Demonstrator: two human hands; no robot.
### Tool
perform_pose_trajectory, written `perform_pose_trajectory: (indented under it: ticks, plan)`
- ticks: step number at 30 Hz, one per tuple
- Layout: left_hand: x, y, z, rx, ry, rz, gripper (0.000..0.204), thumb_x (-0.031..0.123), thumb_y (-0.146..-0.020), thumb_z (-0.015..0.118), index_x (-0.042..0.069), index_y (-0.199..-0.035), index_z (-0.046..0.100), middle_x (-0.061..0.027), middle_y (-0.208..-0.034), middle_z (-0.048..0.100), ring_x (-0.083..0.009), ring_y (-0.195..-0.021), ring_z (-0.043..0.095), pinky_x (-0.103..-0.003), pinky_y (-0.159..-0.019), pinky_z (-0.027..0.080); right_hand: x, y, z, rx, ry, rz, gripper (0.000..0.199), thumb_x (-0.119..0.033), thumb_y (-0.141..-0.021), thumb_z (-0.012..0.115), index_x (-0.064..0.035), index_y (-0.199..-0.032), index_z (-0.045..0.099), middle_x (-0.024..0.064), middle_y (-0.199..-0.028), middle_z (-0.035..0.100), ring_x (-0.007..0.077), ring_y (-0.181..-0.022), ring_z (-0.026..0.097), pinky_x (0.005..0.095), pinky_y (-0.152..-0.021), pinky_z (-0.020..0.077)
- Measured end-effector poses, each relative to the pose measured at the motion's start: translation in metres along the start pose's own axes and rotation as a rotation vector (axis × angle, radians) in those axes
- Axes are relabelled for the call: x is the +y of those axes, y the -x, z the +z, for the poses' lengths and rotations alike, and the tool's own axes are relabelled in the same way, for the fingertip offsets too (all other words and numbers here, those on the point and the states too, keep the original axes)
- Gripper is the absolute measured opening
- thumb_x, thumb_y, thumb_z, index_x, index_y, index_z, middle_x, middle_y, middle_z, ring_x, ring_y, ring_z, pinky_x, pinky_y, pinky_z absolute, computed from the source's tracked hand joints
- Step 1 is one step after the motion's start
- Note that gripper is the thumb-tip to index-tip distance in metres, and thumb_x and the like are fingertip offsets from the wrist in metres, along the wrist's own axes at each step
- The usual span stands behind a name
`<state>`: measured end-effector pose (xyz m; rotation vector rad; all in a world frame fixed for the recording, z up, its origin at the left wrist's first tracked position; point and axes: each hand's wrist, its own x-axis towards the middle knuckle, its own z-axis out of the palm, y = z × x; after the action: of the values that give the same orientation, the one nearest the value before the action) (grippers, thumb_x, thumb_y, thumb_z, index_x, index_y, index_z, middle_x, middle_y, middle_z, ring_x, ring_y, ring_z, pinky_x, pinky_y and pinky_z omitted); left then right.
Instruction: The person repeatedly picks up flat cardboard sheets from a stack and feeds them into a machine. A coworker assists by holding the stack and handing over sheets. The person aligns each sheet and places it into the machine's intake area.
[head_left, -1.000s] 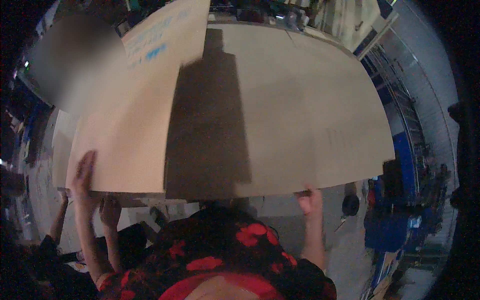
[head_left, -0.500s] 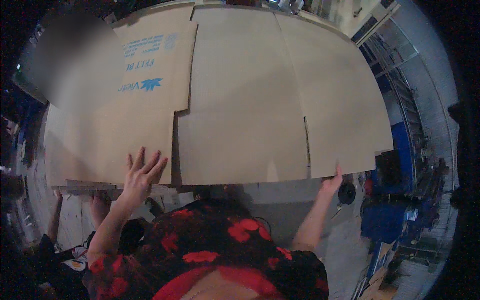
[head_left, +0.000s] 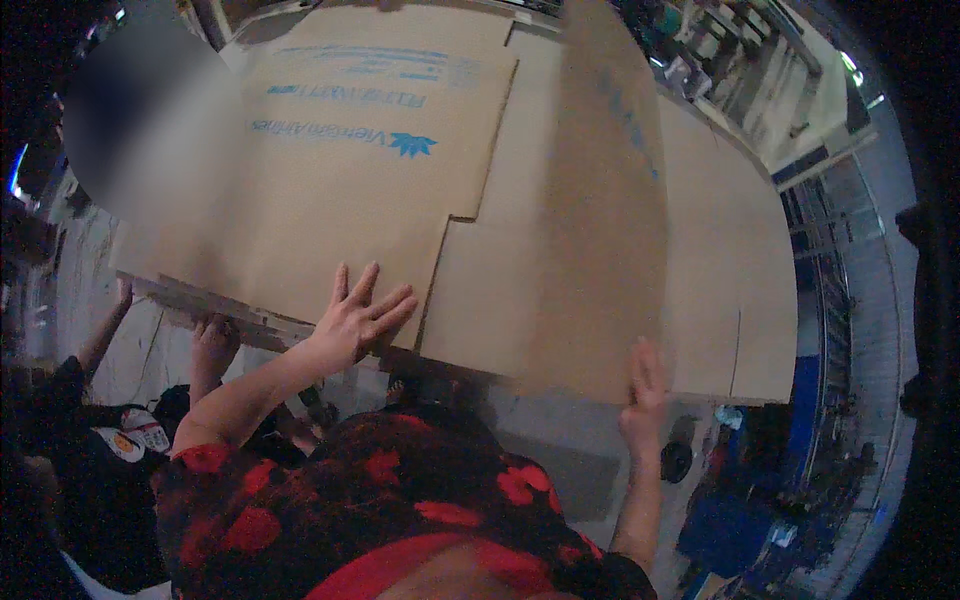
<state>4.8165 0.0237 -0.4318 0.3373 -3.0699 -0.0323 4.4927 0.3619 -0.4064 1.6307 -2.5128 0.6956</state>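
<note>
A large sheet of brown cardboard (head_left: 480, 280) lies spread before me, its left panel (head_left: 340, 190) printed in blue. My left hand (head_left: 365, 315) rests on that panel near the close edge, fingers spread. On the right, a cardboard flap (head_left: 605, 220) of the sheet stands raised and tilted, somewhat blurred, with blue print on its side. My right hand (head_left: 645, 390) grips the flap's near right corner, fingers pointing up along it. Beneath and to the right of the flap shows another plain cardboard sheet (head_left: 735, 270) with a slit near its edge.
At the left, another person's hand (head_left: 215, 345) holds the near edge of the cardboard stack; a second forearm (head_left: 105, 325) is beside it. A blue bin-like object (head_left: 735, 540) and a round black object (head_left: 676, 462) are at lower right. Metal racks (head_left: 835, 290) line the right side.
The right panel has been lifted and swung up leftward by my right hand, uncovering the sheet below. My left hand stays spread on the printed panel; the whole view has shifted.
</note>
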Motion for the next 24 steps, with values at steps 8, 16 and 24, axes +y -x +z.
perform_pose_trajectory:
  ticks: [8, 16, 24]
  plan:
    - [-0.005, -0.004, 0.005, 0.117, -0.188, 0.051, 0.056, 0.028, -0.085, 0.053, 0.023, -0.139, 0.038, 0.0019, -0.143, 0.039, -0.0427, -0.132, 0.029, -0.072, -0.098, 0.02, -0.033, -0.024, 0.036, -0.276, 0.525, -0.084, 0.062, 0.001, -0.075, 0.057, -0.0123, -0.134, 0.045, 0.0086, -0.142, 0.039, 0.032, -0.129, 0.037, 0.0479, -0.1, 0.0325]
    - [-0.016, -0.006, 0.014, 0.163, -0.224, 0.081, 0.05, 0.029, -0.086, 0.053, 0.023, -0.134, 0.045, 0.0045, -0.14, 0.043, -0.0391, -0.132, 0.03, -0.071, -0.098, 0.021, -0.028, -0.025, 0.048, -0.19, 0.458, -0.095, 0.073, 0.006, -0.067, 0.059, -0.0143, -0.136, 0.044, 0.007, -0.143, 0.037, 0.0297, -0.131, 0.035, 0.0477, -0.102, 0.0301]
    - [-0.018, -0.004, 0.009, 0.189, -0.186, 0.103, 0.05, 0.03, -0.085, 0.053, 0.023, -0.134, 0.045, 0.0034, -0.14, 0.043, -0.0391, -0.131, 0.032, -0.071, -0.099, 0.02, -0.035, -0.024, 0.059, -0.134, 0.478, -0.006, 0.086, 0.007, -0.061, 0.065, -0.0171, -0.139, 0.038, 0.0045, -0.145, 0.035, 0.0277, -0.133, 0.032, 0.0497, -0.105, 0.0276]
